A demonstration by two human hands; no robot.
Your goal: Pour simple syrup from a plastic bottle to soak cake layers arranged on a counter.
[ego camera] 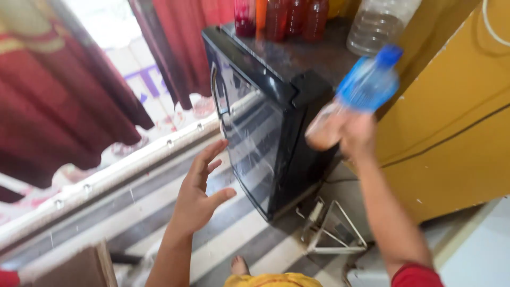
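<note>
My right hand [355,134] grips a clear plastic bottle [360,89] with a blue label and blue cap, held tilted beside the upper right corner of a small black fridge [297,95]. The bottle is blurred. My left hand [199,191] is open with fingers spread, held in the air just left of the fridge's glass door [255,143], close to it but apart from it. A metal door handle [214,87] runs down the door's left edge.
Several bottles of red and orange drink [289,18] and a large clear plastic bottle [377,24] stand on the fridge top. A yellow wall [451,127] lies to the right, red curtains [58,90] to the left. A white wire stand [334,228] sits under the fridge.
</note>
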